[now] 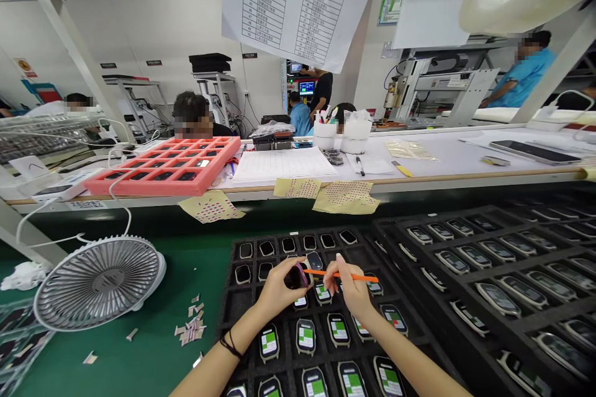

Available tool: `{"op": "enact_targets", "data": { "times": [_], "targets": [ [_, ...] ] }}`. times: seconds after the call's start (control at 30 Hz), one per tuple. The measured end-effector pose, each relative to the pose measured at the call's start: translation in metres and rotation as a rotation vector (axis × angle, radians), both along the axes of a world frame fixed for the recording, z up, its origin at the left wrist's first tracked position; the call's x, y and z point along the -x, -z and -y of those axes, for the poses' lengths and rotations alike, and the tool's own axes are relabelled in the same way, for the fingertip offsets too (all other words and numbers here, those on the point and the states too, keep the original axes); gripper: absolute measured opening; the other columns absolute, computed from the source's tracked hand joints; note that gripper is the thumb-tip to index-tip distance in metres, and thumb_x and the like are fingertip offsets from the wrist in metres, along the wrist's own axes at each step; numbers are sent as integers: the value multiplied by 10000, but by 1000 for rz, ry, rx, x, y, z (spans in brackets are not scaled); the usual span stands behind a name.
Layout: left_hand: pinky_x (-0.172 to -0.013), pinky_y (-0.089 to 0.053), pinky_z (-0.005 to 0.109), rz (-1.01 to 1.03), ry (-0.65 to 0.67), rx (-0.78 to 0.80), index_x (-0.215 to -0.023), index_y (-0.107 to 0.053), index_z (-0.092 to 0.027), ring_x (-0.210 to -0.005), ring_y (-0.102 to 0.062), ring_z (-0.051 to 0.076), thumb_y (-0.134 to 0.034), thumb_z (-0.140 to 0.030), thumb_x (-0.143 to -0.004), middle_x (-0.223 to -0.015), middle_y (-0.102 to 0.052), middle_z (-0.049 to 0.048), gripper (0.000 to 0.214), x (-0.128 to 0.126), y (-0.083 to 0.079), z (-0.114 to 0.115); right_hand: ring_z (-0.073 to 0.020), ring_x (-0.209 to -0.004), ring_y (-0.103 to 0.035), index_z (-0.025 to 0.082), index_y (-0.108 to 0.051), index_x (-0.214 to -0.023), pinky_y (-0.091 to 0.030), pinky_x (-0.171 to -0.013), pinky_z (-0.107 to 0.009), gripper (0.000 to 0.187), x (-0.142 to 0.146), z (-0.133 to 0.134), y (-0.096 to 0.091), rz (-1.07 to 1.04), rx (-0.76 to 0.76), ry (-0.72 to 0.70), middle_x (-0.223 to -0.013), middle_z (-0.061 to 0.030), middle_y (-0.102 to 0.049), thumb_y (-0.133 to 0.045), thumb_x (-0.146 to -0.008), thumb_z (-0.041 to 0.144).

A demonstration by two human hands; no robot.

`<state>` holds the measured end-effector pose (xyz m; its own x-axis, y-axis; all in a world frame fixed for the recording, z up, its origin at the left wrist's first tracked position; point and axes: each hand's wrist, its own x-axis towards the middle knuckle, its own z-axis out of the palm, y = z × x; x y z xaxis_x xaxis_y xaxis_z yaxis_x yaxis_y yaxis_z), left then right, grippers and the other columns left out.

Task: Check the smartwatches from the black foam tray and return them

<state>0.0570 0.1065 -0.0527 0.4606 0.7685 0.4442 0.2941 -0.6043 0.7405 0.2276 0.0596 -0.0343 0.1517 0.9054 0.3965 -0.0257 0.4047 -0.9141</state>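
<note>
My left hand [283, 284] is closed around a smartwatch case [303, 274], tilted on edge, with a purple tint along its rim. A thin orange stick [363, 277], perhaps a pry tool or swab, is pinched in my right hand [350, 288]; its tip points left and meets or nearly meets the watch's edge. Beneath both hands lies a black foam tray [242, 304] with watch cases in its pockets. Nearer ones, such as this lit watch [306, 336], show green and white screens, while the far rows are dark. My fingers hide part of the held watch.
Another black tray [465, 288] of watches stands on the right. A grey fan [100, 282] and small paper scraps [190, 329] lie on the green mat [153, 353] at left. Behind, a shelf carries a pink foam tray [200, 183] and papers [284, 164]; several people work beyond.
</note>
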Motion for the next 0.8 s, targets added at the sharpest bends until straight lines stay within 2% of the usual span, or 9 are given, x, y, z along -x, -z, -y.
{"op": "enact_targets", "data": {
  "times": [0.33,0.8],
  "targets": [
    [-945,-467,399,5,-5,10,-1132,-600,-199,-1055,-611,257,-720,-182,-656,-1132,-663,86,491,-3,-2,0,-90,-346,-456,162,-603,-460,-343,-362,-215,595,-10,0,-3,-151,8,46,-411,-23,-544,-421,-895,524],
    [-936,-467,390,14,-6,30,-1127,-598,-184,-1071,-600,261,-716,-180,-658,-1138,-658,98,483,-3,-3,1,-83,-327,-434,166,-571,-444,-311,-354,-215,603,-10,-2,2,-143,48,48,-399,-15,-521,-427,-879,558]
  ]
}}
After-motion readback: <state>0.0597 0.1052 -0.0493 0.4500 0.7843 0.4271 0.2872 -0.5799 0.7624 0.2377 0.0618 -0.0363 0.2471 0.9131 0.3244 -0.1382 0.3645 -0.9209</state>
